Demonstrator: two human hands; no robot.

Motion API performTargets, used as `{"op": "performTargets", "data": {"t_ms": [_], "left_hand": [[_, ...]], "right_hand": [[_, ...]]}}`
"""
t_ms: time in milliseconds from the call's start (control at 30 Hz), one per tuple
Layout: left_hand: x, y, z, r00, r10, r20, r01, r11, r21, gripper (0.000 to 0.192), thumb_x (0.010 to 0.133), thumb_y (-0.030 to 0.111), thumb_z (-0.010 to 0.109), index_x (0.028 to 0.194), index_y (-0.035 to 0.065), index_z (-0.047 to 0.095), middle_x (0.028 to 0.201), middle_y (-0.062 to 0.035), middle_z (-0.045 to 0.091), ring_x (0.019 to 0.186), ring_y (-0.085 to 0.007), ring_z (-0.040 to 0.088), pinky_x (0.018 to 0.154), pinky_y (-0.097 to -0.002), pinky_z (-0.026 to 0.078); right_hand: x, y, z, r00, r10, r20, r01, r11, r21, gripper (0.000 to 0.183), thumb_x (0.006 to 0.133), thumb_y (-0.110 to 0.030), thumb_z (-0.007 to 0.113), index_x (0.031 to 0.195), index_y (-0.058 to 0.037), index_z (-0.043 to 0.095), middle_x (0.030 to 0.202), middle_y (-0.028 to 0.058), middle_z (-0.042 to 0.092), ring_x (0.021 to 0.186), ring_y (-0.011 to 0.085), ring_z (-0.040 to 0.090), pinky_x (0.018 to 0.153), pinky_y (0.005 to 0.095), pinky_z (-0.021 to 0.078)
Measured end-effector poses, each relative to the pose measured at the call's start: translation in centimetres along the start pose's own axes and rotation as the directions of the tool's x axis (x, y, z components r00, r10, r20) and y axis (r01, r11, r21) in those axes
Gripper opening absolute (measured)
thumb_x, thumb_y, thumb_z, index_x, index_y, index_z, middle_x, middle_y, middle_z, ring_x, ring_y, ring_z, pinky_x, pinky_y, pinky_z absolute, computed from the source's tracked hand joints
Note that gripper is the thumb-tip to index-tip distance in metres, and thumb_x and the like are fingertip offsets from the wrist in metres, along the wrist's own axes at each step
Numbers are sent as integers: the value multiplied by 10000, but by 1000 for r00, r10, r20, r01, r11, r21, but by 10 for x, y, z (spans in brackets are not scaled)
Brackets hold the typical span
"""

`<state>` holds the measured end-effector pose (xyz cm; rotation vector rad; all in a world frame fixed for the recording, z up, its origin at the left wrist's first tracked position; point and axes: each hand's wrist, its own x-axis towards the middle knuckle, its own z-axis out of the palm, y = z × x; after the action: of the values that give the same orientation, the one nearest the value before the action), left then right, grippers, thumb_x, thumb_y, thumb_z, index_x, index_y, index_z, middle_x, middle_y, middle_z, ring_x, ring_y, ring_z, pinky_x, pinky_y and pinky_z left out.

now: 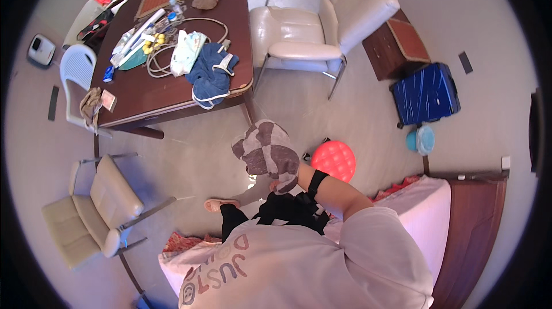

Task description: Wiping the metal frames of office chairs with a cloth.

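Note:
My right forearm [338, 190], with a black strap around it, reaches forward from a pale T-shirt sleeve. A bunched cloth [266, 151] in brown-and-grey checks covers the end of this arm and hides my right hand, so its fingers cannot be made out. Below the cloth's lower edge a small patch of skin shows; whose part it is stays unclear. My left hand is out of view. Under the cloth lies the grey floor, and a slippered foot [221, 204] rests on it. A red round stool [334, 161] stands just right of the cloth.
Ahead left stands a dark wooden table [148, 100] bearing a blue cloth [211, 76], coiled cable and several packets. A cream armchair [297, 28] is beside it; another chair [95, 210] stands left. Rightward are a blue suitcase [427, 93], a bucket [419, 140] and a bed [424, 214].

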<state>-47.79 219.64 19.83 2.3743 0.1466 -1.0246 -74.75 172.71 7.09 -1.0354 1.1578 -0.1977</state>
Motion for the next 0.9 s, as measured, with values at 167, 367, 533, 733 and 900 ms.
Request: {"op": "performTargets", "data": {"t_ms": [167,367,533,733,900], "left_hand": [[-43,-22,56,990,119,76,-136,947,292,645,866,429,583,1347,25,436,1279,-197,517,1180,-308,492,977,-365,395],[-88,-22,57,991,81,-106,-53,968,245,607,859,426,574,1299,17,487,1263,-237,526,1187,-374,495,1009,-403,391],[-113,-46,68,986,-51,-156,63,995,77,608,861,430,575,1305,24,483,1234,-243,545,1171,-376,507,996,-404,402],[-110,-94,66,976,-176,-131,171,984,-50,637,855,453,581,1317,28,471,1233,-243,545,1175,-377,502,993,-409,403],[-68,-146,51,970,-211,-120,194,971,-141,648,855,453,590,1334,39,455,1280,-235,515,1193,-365,492,1000,-409,395]], "right_hand": [[-6,-13,-22,995,9,99,-7,1000,-14,545,923,-424,432,1347,-81,435,1393,126,397,1260,290,387,1067,404,291],[-9,-27,-21,969,60,240,-32,992,-119,555,915,-431,440,1348,-83,434,1393,136,395,1263,299,384,1065,414,291],[-6,-47,2,950,80,301,-6,971,-239,563,909,-437,447,1349,-85,434,1393,145,393,1264,307,382,1064,422,292],[-10,-93,130,878,59,475,143,914,-379,573,902,-444,456,1350,-87,433,1393,154,390,1267,316,379,1063,432,292],[4,-115,254,802,95,590,250,844,-475,582,896,-450,463,1351,-89,433,1393,163,388,1268,324,377,1062,440,292]]}}
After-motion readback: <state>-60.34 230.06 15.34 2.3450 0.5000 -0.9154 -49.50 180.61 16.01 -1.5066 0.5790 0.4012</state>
